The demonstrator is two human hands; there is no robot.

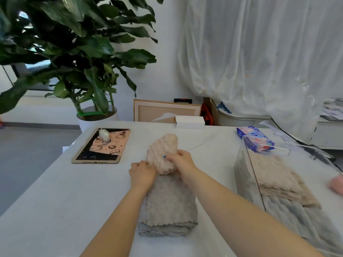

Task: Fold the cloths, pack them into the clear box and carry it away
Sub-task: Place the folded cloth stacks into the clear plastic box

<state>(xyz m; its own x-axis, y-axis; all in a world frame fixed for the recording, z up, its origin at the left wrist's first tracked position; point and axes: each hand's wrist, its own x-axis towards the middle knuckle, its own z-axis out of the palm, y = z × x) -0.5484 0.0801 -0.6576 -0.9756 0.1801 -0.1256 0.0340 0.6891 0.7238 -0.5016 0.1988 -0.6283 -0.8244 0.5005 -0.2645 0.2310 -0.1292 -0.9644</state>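
A fluffy beige cloth [163, 151] lies bunched in the middle of the white table [55, 201]. My left hand [142, 173] grips its near left edge, and my right hand [181, 160] pinches its near right edge by a small blue tag. Just in front of it a folded grey cloth [168, 206] lies flat between my forearms. The clear box [248, 180] stands at the right with folded beige cloth [278, 179] and grey cloth [297, 216] inside.
A tablet in a pink cartoon case [102, 145] lies at the left with a small white object on it. A white carton [190, 122] and a blue wipes pack [254, 138] sit at the back. A potted plant [96, 112] stands behind the table. Something pink [336, 184] shows at the right edge.
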